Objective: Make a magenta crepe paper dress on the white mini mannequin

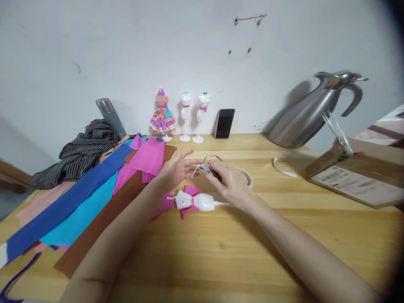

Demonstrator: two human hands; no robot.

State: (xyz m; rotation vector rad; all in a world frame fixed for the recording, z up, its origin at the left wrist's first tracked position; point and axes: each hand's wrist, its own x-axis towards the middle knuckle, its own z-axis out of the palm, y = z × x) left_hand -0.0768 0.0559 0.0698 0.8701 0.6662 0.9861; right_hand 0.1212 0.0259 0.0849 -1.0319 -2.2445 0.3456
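Note:
My right hand (232,181) is closed around a pair of scissors (205,169), whose grey blades point left; its dark handle is mostly covered by my fingers. A thin white strip (195,170) curls by the blade tips, close to my left hand (176,168). That hand has its fingers stretched out and apart; whether the strip touches them I cannot tell. Below both hands a white mini dress form (202,202) lies on its side, with pink crepe paper (191,190) tied around its middle. Behind the scissors are a round tape roll (213,158) and a pale ring-shaped roll (248,176).
Crepe paper strips (78,202) cover the table's left side, beside a striped cloth (85,145) and a bottle (110,115). Along the wall stand a dressed form (162,113), two white forms (185,105) and a phone (224,123). A steel jug (303,113) and cardboard box (356,172) are right.

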